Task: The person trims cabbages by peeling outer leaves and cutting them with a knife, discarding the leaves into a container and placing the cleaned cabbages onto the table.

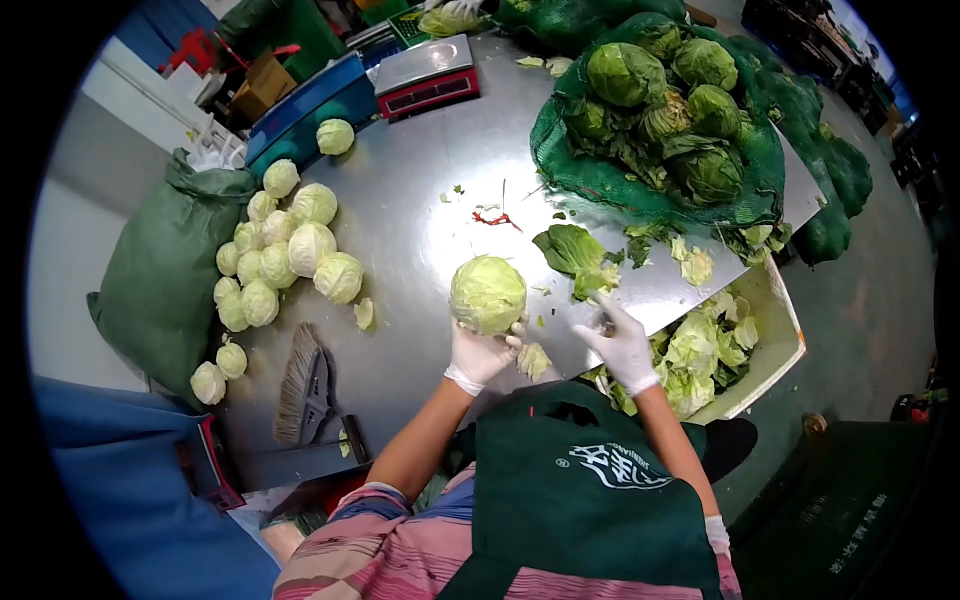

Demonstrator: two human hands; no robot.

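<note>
A pale green cabbage rests in my gloved left hand, whose fingers cup it from below over the metal table. My right hand, also in a white glove, hovers to the right of the cabbage with fingers apart and nothing in them. Just beyond that hand lie loose green cabbage leaves. Below and to its right, a white bin holds many stripped leaves. Another leaf piece lies on the table between my hands.
Several trimmed cabbages are gathered at the left by a green sack. A green net bag of untrimmed cabbages sits at the back right. A brush lies near left; a red scale and blue crate stand behind.
</note>
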